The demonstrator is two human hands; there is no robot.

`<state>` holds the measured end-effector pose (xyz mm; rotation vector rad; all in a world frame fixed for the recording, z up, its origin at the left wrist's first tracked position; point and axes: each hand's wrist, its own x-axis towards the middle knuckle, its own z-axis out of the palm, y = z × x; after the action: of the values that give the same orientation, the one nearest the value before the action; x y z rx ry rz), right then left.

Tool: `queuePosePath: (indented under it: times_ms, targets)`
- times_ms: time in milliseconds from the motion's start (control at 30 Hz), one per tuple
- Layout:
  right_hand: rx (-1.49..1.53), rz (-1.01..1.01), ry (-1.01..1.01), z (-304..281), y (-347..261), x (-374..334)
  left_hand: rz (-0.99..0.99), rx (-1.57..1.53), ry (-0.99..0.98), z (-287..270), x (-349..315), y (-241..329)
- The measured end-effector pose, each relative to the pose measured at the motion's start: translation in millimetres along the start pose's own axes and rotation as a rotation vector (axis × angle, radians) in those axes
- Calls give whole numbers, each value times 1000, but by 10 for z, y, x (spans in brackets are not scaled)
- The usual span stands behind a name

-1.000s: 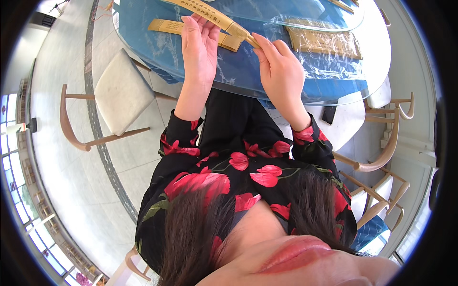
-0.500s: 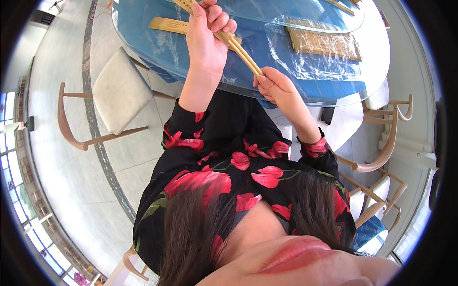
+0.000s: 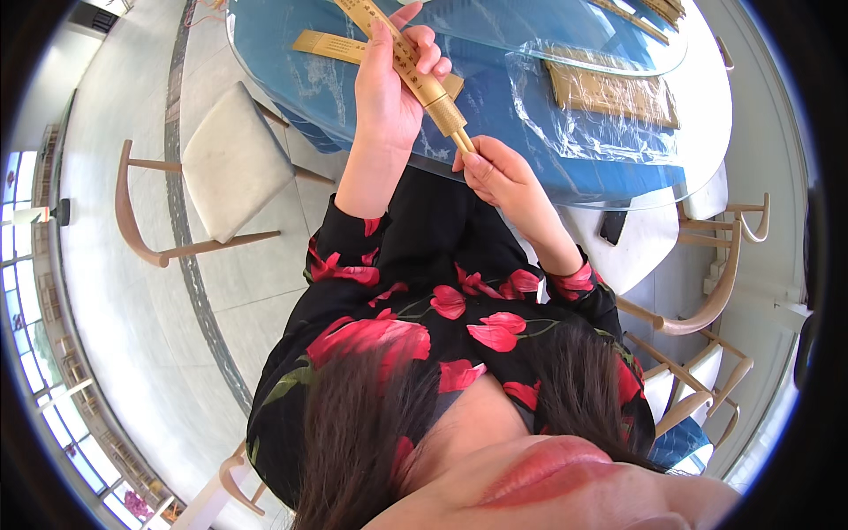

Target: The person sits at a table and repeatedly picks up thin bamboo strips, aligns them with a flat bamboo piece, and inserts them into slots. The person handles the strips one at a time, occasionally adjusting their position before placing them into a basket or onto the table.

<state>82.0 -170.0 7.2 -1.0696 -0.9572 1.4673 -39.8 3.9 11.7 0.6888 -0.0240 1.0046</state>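
A gold-brown paper chopstick sleeve (image 3: 432, 91) with dark printing slants across my left hand (image 3: 385, 102), which is closed on it with the thumb along its edge. From the sleeve's near end stick out the short, pale ends of a pair of chopsticks (image 3: 461, 139). These ends are pinched between the thumb and fingers of my right hand (image 3: 502, 174); the rest of the chopsticks is hidden inside the sleeve. Beneath my left hand, a second flat sleeve (image 3: 329, 44) lies on the table, partly covered by the hand.
The blue-covered table (image 3: 477, 75) has a raised glass turntable at the far side. On its right lies a stack of brown sleeves (image 3: 609, 93) in clear plastic. More chopsticks (image 3: 629, 19) lie beyond. Chairs (image 3: 237, 163) stand left and right; a phone (image 3: 613, 226) rests on a right seat.
The chopsticks have gone deeper into the sleeve, so less of them shows. My right hand has come closer to my left, and the left fingers have loosened somewhat.
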Motion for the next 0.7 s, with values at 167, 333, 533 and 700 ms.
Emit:
queuePosePath:
  times_ms: [167,333,533,700]
  targets:
    - [-177,28,-80,38,-109,-153,3,-61,336,129,-133,7]
    - [-222,-3,-20,56,-91,-112,-33,-107,333,225,-263,-55]
    - [-279,-196,190,150,104,21,-111,-175,315,348,-439,-181]
    - [-198,-189,81,78,6,32,34,-1,330,337,-479,-241]
